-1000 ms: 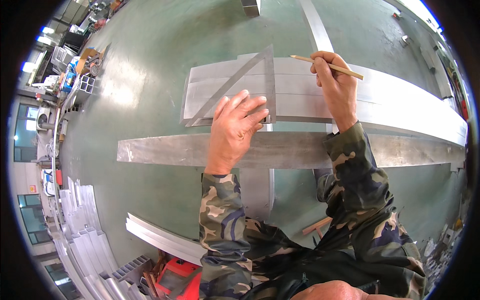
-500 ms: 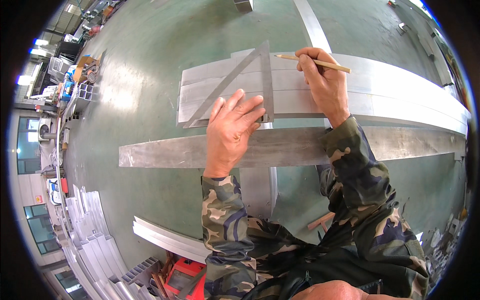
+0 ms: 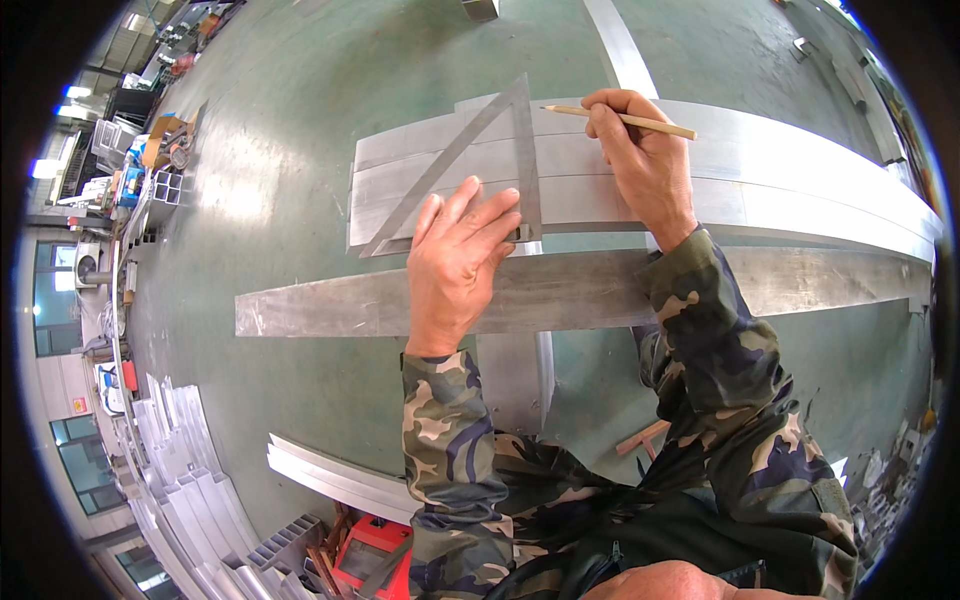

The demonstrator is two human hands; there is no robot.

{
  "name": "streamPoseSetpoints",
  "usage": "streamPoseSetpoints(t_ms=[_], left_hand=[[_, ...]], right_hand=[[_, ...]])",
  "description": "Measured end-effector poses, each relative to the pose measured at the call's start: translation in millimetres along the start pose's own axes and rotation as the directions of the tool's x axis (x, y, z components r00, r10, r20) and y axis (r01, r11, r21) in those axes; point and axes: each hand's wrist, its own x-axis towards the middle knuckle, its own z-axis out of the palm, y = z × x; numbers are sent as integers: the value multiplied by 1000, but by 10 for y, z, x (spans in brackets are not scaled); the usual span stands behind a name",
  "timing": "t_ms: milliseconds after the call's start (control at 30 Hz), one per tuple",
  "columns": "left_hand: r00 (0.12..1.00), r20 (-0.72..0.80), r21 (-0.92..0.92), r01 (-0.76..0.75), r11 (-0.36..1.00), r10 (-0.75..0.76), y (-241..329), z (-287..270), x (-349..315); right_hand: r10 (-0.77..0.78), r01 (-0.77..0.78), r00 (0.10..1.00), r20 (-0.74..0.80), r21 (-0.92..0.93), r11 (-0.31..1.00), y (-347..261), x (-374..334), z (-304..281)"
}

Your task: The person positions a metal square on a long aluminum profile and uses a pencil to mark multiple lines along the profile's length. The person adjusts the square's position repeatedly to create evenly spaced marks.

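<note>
A metal triangle square [image 3: 527,165] lies across the left part of several long silvery metal profiles [image 3: 578,200], placed side by side. My left hand [image 3: 452,268] grips the near edge of the triangle square, its fingers bent over that edge and its thumb partly hidden. In my right hand [image 3: 645,165] is a wooden pencil [image 3: 660,126], pinched between thumb and fingers. The pencil's tip points left and sits just right of the square's upright leg. Whether the tip touches the metal I cannot tell.
Nearer to me, a long dull grey metal bar [image 3: 320,308] runs crosswise beneath my forearms. Pale support beams [image 3: 512,380] pass under the work. White profiles [image 3: 335,475] and a red machine [image 3: 372,555] are at the lower left. More metal lengths [image 3: 190,470] lie along the left wall.
The triangle square and profiles appear slightly further left and up in the view. Both hands keep their holds, and the pencil tip stays near the square's upright leg.
</note>
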Motion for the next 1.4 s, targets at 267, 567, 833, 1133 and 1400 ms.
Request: streamPoseSetpoints(t_ms=[267,567,833,1133,1400], left_hand=[[1000,-4,24,-2,1000,2,-6,-10,-27],[1000,-12,21,-17,1000,18,-12,3,-19],[1000,10,14,1,1000,-2,31,-55,-5],[1000,4,-13,22,1000,-22,23,-44,5],[1000,19,21,-19,1000,19,34,-54,35]], right_hand=[[-4,4,1000,-1,-31,1000,-6,-6,21],[-2,2,1000,-3,-34,999,19,-9,13],[42,-42,999,18,-4,999,-47,-3,32],[54,-50,997,60,-62,997,-82,11,61],[-45,65,995,86,-246,967,-34,170,145]])
